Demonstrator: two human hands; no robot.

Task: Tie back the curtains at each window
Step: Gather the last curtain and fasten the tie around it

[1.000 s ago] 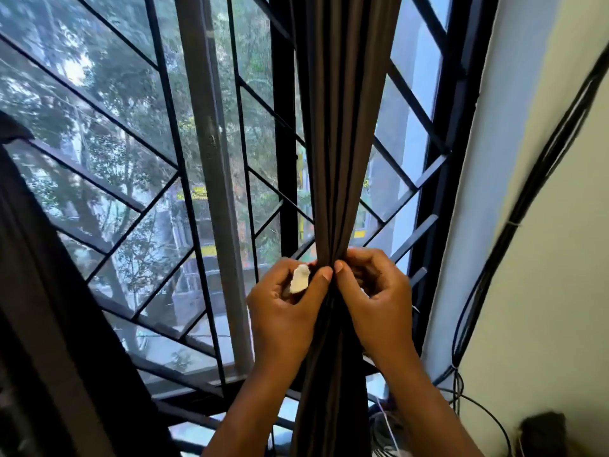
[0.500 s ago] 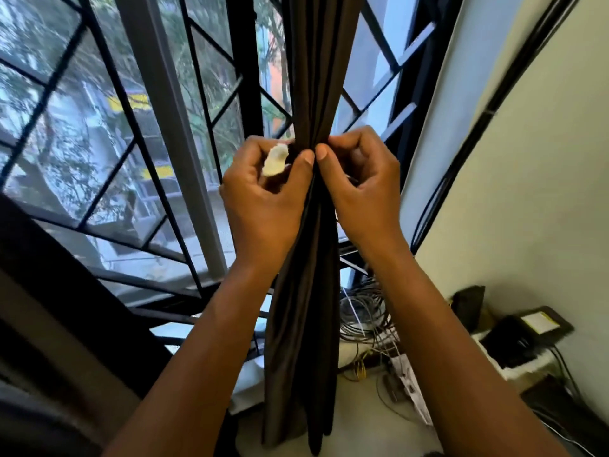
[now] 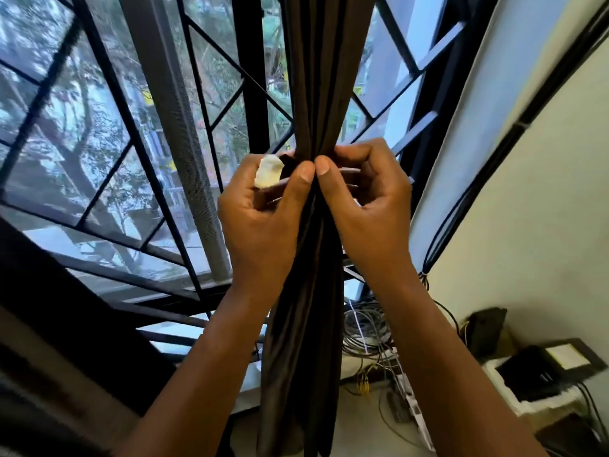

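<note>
A dark brown curtain (image 3: 316, 77) hangs gathered into a narrow bundle in front of the barred window (image 3: 131, 133). My left hand (image 3: 263, 212) and my right hand (image 3: 372, 206) grip the bundle at its waist, thumbs meeting on the front of the fabric. A small white fabric piece (image 3: 269, 171) sticks out between the fingers of my left hand. Thin pale strands run across the fingers of my right hand. Whatever passes behind the curtain is hidden.
A second dark curtain (image 3: 49, 324) fills the lower left. Black cables (image 3: 494, 166) run down the cream wall on the right. Below lie a tangle of wires (image 3: 369, 331) and black boxes (image 3: 543, 367) on a low surface.
The view has tilted downward, so the floor clutter shows and my hands sit higher in frame. Both hands keep the same grip at the curtain's waist.
</note>
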